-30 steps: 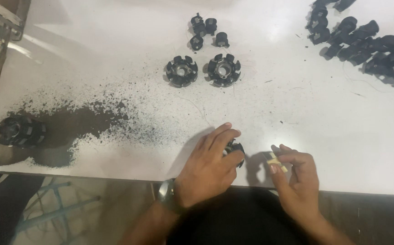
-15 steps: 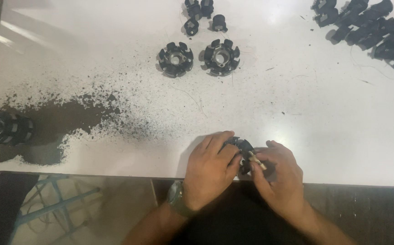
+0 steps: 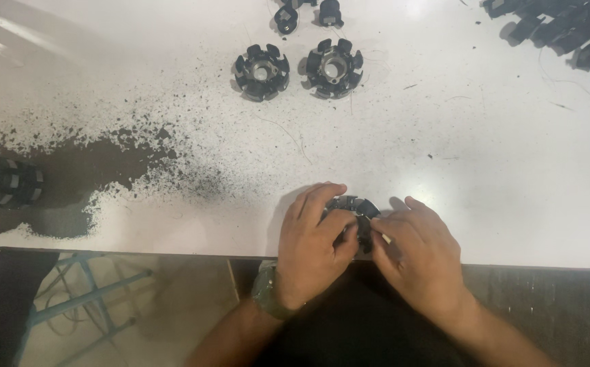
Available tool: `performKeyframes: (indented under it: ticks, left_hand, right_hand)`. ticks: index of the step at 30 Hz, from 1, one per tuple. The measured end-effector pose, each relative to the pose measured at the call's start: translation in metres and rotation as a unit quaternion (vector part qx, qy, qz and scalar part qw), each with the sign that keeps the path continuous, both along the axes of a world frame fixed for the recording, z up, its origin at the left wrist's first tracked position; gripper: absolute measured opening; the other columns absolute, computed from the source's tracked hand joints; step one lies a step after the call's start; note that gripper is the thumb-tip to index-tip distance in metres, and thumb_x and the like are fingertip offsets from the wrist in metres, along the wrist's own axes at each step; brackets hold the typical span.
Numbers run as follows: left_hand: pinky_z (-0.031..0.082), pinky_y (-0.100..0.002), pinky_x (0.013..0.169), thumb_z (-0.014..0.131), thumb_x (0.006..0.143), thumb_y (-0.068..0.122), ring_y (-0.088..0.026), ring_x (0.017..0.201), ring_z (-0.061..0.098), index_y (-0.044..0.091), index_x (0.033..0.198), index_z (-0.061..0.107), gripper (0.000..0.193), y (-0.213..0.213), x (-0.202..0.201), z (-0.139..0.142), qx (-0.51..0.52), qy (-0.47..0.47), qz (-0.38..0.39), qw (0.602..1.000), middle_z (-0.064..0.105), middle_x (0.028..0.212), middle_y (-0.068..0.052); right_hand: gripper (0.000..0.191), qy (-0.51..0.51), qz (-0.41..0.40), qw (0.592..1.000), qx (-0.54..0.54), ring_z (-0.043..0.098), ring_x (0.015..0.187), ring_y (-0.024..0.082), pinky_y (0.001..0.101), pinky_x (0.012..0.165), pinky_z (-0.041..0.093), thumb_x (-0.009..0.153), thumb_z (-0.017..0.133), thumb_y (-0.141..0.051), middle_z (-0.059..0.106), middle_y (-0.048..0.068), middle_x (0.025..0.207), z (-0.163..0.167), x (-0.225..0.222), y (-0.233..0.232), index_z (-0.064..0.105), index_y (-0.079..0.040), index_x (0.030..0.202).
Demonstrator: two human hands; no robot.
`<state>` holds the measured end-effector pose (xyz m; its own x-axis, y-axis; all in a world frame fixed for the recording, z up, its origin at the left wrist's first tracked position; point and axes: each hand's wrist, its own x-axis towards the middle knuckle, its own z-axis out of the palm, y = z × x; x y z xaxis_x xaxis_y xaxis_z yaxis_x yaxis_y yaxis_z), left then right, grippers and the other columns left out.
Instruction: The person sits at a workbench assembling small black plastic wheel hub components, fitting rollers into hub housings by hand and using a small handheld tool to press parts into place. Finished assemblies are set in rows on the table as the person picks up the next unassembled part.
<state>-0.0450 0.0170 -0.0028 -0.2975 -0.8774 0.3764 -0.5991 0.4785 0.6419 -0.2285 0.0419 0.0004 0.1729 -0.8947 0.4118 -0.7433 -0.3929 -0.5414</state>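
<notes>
**Both hands closing on a black stator at the near edge**

You are holding a black stator [image 3: 355, 212] at the near edge of the white table [image 3: 485, 163], just right of centre. Your left hand [image 3: 312, 245] is covering its left side, fingers curled together and clamped over its top. Your right hand [image 3: 417, 255] is pressing in from the right, fingers bunched against the part, with a small pale thing showing under them that is too hidden to tell. A watch [image 3: 267, 295] is sitting on your left wrist. Far from you, two more stators [image 3: 298, 68] are lying side by side. Dark grit [image 3: 104, 163] is spreading across the left, beside another black part [image 3: 2, 182] at the left edge. A heap of black pieces [image 3: 567, 30] is lying far right.
</notes>
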Motion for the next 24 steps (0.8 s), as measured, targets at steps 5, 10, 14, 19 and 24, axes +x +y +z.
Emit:
performKeyframes:
  ticks: [5, 10, 14, 19, 24]
  left_hand:
    - [0.046, -0.046, 0.105, 0.078, 0.081, 0.012, -0.032, 0.126, 0.058, 0.009, 0.097, 0.070, 0.018, 0.001, -0.002, 0.001, 0.024, 0.001, -0.019, 1.000, 0.061, 0.133, -0.012]
    - [0.045, -0.047, 0.102, 0.075, 0.084, 0.008, -0.032, 0.124, 0.057, 0.006, 0.095, 0.068, 0.013, 0.001, -0.009, -0.004, 0.037, -0.004, 0.012, 0.999, 0.062, 0.132, -0.012]
    - [0.044, -0.047, 0.101, 0.072, 0.082, 0.006, -0.031, 0.124, 0.059, 0.004, 0.088, 0.062, 0.011, 0.002, -0.012, -0.010, 0.021, -0.012, 0.021, 0.999, 0.062, 0.128, -0.012]
    - [0.044, -0.048, 0.105, 0.069, 0.081, 0.004, -0.030, 0.127, 0.059, 0.004, 0.089, 0.061, 0.012, 0.002, -0.013, -0.015, -0.003, 0.000, 0.024, 1.000, 0.063, 0.128, -0.012]
    - [0.045, -0.048, 0.107, 0.069, 0.083, 0.005, -0.031, 0.132, 0.058, 0.004, 0.092, 0.062, 0.012, 0.003, -0.014, -0.017, -0.011, 0.005, 0.027, 1.000, 0.063, 0.130, -0.012]
  right_hand:
    - [0.026, -0.002, 0.012, 0.999, 0.031, 0.072, 0.109, 0.032, 0.0481, 0.105, 0.054, 0.076, 0.080, -0.005, 0.074, 0.009, 0.099, 0.009, -0.001, -0.004, 0.068, -0.005, 0.099]
    - [0.024, 0.009, 0.017, 0.999, 0.048, 0.073, 0.108, 0.031, 0.0479, 0.104, 0.054, 0.076, 0.080, -0.005, 0.074, 0.009, 0.098, 0.011, -0.002, -0.006, 0.069, -0.006, 0.097]
    - [0.024, 0.005, 0.013, 0.999, 0.037, 0.072, 0.107, 0.032, 0.0474, 0.103, 0.055, 0.076, 0.080, -0.004, 0.074, 0.009, 0.098, 0.011, -0.001, -0.005, 0.067, -0.005, 0.097]
    - [0.027, -0.030, 0.025, 0.999, 0.026, 0.073, 0.104, 0.032, 0.0448, 0.100, 0.058, 0.078, 0.079, -0.002, 0.073, 0.009, 0.101, 0.012, -0.002, -0.003, 0.065, -0.004, 0.100]
    - [0.026, -0.013, 0.028, 1.000, 0.000, 0.073, 0.103, 0.031, 0.0422, 0.097, 0.059, 0.079, 0.080, -0.001, 0.072, 0.010, 0.101, 0.012, 0.001, -0.004, 0.064, -0.005, 0.100]
